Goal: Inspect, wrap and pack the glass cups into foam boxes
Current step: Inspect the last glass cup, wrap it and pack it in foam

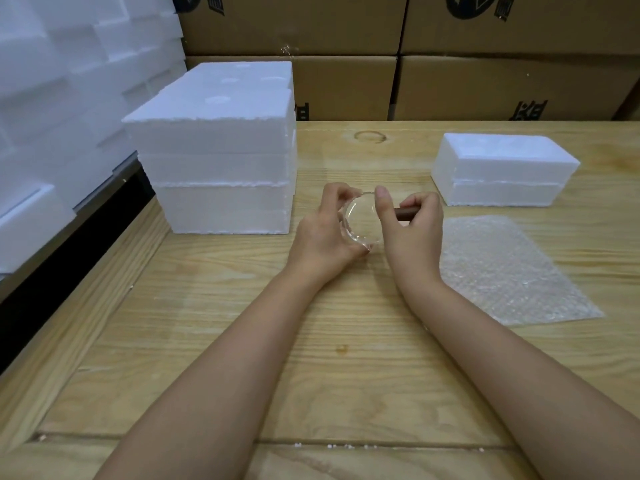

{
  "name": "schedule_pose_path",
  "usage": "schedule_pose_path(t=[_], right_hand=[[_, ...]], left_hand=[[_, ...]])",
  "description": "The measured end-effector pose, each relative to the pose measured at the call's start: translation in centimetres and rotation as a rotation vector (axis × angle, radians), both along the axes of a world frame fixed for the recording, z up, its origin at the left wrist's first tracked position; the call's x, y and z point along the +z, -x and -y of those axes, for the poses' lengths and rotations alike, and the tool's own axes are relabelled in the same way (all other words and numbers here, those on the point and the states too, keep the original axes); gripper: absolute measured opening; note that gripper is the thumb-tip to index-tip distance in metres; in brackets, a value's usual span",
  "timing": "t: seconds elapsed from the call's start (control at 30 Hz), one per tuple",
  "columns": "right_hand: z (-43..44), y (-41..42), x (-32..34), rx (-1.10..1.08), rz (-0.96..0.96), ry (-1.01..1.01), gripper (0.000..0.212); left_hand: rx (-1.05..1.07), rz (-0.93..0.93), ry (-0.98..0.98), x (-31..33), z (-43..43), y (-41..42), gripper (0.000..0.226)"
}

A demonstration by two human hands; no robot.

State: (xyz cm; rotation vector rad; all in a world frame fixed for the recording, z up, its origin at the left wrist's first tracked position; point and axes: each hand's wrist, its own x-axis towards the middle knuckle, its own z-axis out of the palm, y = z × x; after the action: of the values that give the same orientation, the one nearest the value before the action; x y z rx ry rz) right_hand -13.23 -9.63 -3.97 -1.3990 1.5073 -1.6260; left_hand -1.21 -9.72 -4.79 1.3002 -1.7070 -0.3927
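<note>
A clear glass cup with a dark brown handle is held above the wooden table, its mouth turned toward me. My left hand grips the cup's left side, fingers curled round the rim. My right hand holds the brown handle, with its thumb resting on the rim. A sheet of bubble wrap lies flat on the table just right of my right hand. A small closed foam box stands behind the wrap.
A tall stack of large foam boxes stands at the left of the table. More foam pieces pile up beyond the table's left edge. Cardboard cartons line the back.
</note>
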Motion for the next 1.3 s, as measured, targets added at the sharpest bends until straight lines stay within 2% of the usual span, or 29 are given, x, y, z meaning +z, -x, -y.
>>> schedule_pose_path(t=[0.13,0.27,0.4,0.5,0.6,0.83,1.0,1.17,1.3], right_hand=[[0.2,0.0,0.3,-0.009,-0.001,-0.121,0.056],[0.4,-0.1,0.6,0.066,-0.155,-0.250,0.073],[0.5,0.6,0.3,0.172,-0.315,-0.258,0.077],[0.6,1.5,-0.1,0.273,-0.376,-0.198,0.074],[0.8,2.6,-0.1,0.386,-0.355,-0.134,0.066],[1.0,3.9,0.7,0.545,-0.231,-0.059,0.029],[1.0,3.7,0.9,0.498,-0.138,-0.085,0.008],[0.9,2.9,0.9,0.346,-0.045,-0.088,0.027],[0.5,2.2,1.0,0.206,-0.042,-0.139,0.045]], left_hand=[[-0.011,0.052,0.039,-0.1,0.1,0.2,0.068],[0.018,0.050,0.051,0.0,0.0,0.3,0.063],[0.054,0.030,0.034,-0.1,0.3,0.2,0.059],[0.066,0.012,0.006,0.0,0.5,-0.1,0.062],[0.041,-0.052,-0.019,0.1,0.7,-0.4,0.064],[0.001,-0.100,-0.013,0.0,1.0,-0.6,0.070],[-0.024,-0.078,0.022,-0.3,1.2,-0.7,0.072],[-0.051,-0.058,0.031,-0.4,1.1,-0.5,0.070],[-0.094,0.017,0.042,-0.6,1.0,-0.5,0.069]])
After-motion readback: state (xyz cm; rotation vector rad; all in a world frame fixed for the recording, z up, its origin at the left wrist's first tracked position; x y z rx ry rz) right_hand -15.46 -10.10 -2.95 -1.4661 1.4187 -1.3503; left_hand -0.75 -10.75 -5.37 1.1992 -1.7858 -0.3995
